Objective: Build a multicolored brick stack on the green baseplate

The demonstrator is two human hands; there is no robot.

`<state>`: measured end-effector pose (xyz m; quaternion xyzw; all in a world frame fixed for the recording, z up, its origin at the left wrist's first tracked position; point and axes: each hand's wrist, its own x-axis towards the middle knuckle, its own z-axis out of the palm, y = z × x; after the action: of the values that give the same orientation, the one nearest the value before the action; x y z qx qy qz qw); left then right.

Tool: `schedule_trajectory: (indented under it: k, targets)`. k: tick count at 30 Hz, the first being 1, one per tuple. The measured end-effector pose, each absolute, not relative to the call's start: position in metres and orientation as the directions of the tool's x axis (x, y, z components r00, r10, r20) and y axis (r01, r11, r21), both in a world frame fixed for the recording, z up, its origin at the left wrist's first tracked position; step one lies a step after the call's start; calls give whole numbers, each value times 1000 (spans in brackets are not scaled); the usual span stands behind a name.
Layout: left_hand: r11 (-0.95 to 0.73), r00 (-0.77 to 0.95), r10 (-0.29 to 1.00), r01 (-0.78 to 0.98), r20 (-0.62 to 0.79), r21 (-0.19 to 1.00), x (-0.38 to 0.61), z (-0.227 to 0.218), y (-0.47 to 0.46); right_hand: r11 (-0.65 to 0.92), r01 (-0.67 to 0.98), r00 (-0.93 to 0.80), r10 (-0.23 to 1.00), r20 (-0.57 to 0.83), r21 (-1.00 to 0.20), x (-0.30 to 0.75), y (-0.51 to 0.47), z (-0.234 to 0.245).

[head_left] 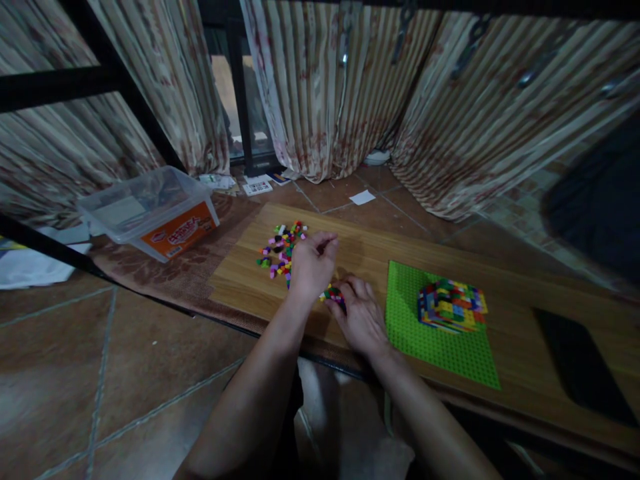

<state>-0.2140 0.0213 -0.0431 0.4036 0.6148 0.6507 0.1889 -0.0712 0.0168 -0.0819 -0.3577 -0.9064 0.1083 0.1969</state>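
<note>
Over wood-grain board (365,250), left hand (314,263) bunches fingertips close; cannot tell whether pinching anything. Right hand (361,315) curls over tiny plastic bricks (332,293); cannot tell if clamped. Loose chunky bricks (287,252) scatter at left hand's nine o'clock; translucent tub (177,230) farther that way. At right hand's three o'clock: blocky multicoloured brick build (453,305) on studded green baseplate (410,347).

Striped curtains (310,87) hang beside a dark-framed window (241,100); a wooden bench (364,245) stands over brown floor tiles (55,373) in dim light
</note>
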Motion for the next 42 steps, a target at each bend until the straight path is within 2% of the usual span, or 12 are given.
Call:
schedule_trajectory:
  k: [3,10,18,29,35,42]
  targets:
    - [-159,-602,746,254,285,954,-214,-44,21,698,617,-650,712,264,-364,-73,18,-82]
    - [-93,-589,761,314,271,945,-216,-43,18,650,705,-598,760,256,-285,-75,17,-79]
    - [-8,-556,801,358,221,934,-209,-43,17,573,779,-515,817,260,-256,-74,19,-81]
    - [32,-529,823,406,206,913,-203,-41,16,526,758,-437,849,298,-385,-72,25,-78]
    - [70,-539,828,373,155,925,-199,-39,14,525,757,-428,848,313,-387,-71,27,-80]
    - [34,-534,832,318,150,947,-202,-50,18,551,661,-378,831,408,-509,-69,28,-81]
